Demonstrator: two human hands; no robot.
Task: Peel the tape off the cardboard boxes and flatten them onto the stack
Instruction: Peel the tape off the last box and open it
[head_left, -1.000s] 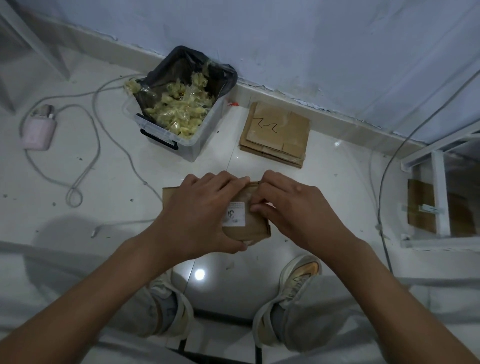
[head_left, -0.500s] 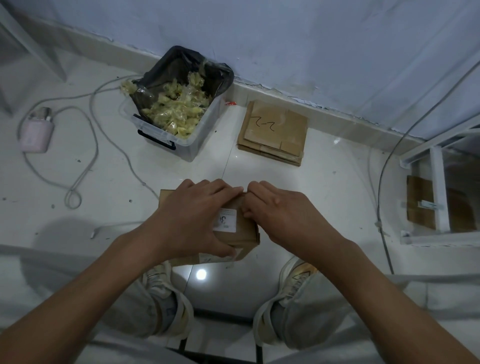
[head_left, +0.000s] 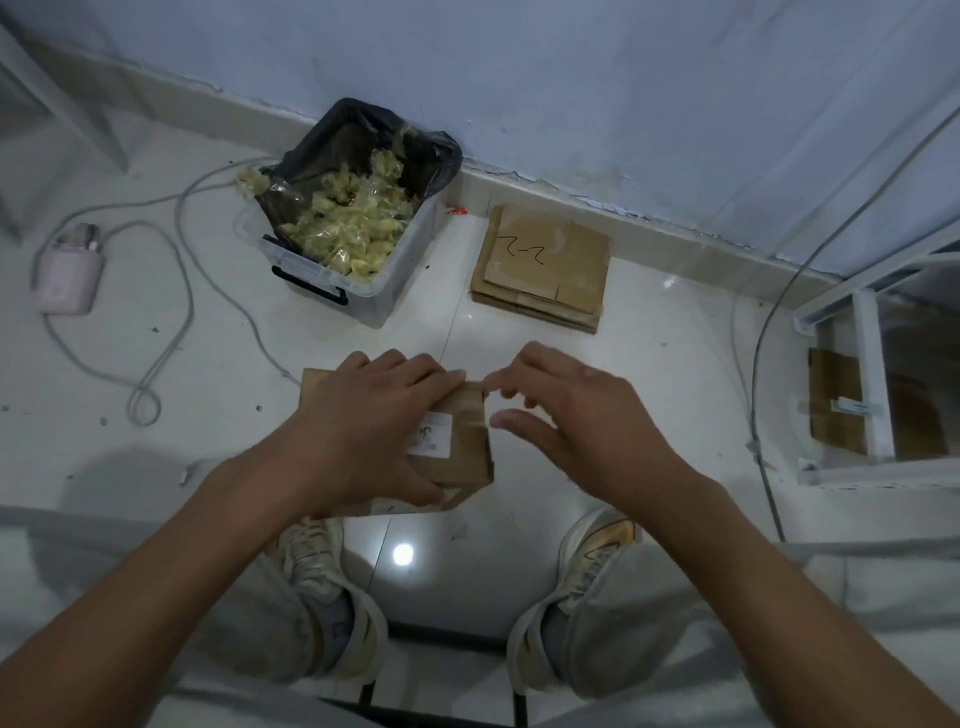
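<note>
Right hand (head_left: 587, 415) has lifted off box (head_left: 462, 447) (left hand (head_left: 374, 415) still gripping).

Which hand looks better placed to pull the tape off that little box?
Probably the right hand: its fingertips sit at the cardboard box's right edge, seemingly pinching something thin, though blur hides it. The left hand grips the box, steadying it.

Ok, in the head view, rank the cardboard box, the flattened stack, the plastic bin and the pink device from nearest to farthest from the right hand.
1. Cardboard box: just left of the right hand, held by the left hand.
2. Flattened stack: ahead, by the wall.
3. Plastic bin: ahead and left.
4. Pink device: far left.
</note>
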